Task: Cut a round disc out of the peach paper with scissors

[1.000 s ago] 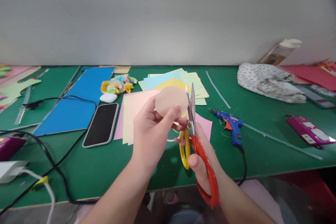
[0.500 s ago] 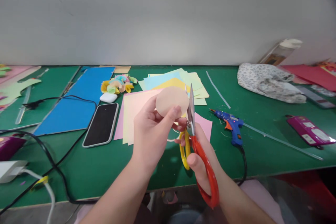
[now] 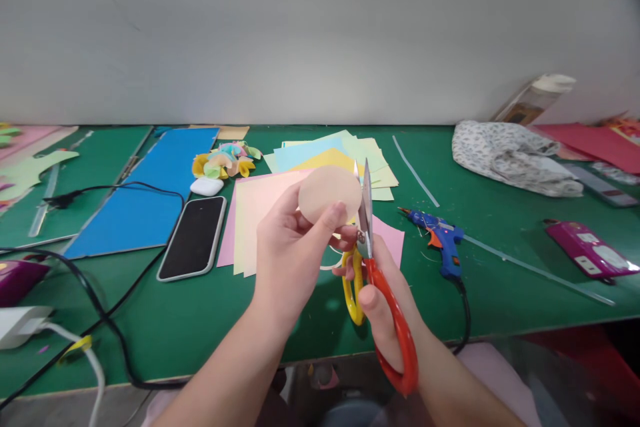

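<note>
My left hand [image 3: 295, 250] pinches a round beige paper disc [image 3: 327, 188] between thumb and fingers, above a stack of pastel paper sheets [image 3: 253, 213]. In my right hand [image 3: 387, 300] is a pair of scissors [image 3: 395, 320] with one red and one yellow handle. My thumb goes through the red loop and fingers through the yellow one. The blades point up, slightly parted, right beside the disc's right edge. A thin white curved paper strip [image 3: 330, 267] shows below my left hand, partly hidden.
Left lie a phone [image 3: 194, 238], a white earbud case [image 3: 207, 186], paper flowers [image 3: 225, 160], a blue board [image 3: 145, 193] and black cables [image 3: 100, 307]. Right are a blue glue gun [image 3: 440, 233], glue sticks [image 3: 540, 269], a purple power strip [image 3: 590, 250] and a patterned cloth [image 3: 510, 157].
The disc and my left hand have shifted very slightly to the right. The scissors have barely moved, and their blades stay slightly apart beside the disc.
</note>
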`<state>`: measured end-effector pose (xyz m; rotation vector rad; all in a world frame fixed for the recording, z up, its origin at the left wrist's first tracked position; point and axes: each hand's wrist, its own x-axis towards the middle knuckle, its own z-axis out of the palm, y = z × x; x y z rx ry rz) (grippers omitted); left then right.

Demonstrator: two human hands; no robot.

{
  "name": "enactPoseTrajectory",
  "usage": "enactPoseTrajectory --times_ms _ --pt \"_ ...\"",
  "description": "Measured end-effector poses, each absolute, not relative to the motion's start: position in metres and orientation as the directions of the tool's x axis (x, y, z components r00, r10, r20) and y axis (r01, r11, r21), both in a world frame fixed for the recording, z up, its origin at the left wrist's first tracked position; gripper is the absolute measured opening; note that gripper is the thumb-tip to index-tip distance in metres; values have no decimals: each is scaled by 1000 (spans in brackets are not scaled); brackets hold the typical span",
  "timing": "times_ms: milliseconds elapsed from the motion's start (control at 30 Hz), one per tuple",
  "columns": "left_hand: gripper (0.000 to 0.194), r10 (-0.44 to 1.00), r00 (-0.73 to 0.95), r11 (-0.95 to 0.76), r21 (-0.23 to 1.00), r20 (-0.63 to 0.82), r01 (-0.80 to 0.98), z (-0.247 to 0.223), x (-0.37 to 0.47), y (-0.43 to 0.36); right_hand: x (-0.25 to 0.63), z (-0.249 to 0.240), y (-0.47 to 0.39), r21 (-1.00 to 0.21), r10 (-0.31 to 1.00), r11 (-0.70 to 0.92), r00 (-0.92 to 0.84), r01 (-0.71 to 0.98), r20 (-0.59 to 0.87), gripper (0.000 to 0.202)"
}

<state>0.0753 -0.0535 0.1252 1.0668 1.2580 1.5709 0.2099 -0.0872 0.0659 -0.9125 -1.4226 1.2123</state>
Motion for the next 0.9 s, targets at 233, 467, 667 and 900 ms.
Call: enactPoseTrajectory --times_ms 233,467,667,900 --pt "26 950 -276 -164 985 143 -56 129 70 -51 213 62 -86 -987 968 146 -198 -62 156 96" --pt "27 955 -259 -160 986 141 -52 132 67 -52 216 65 -82 -978 948 171 -250 -118 196 95" --pt "26 965 -223 -162 983 140 -84 132 69 -52 216 67 -84 -981 953 161 -243 -106 182 92" --pt "26 966 -219 -158 985 139 -73 132 69 -53 214 65 -85 -984 960 164 -216 -68 175 89"
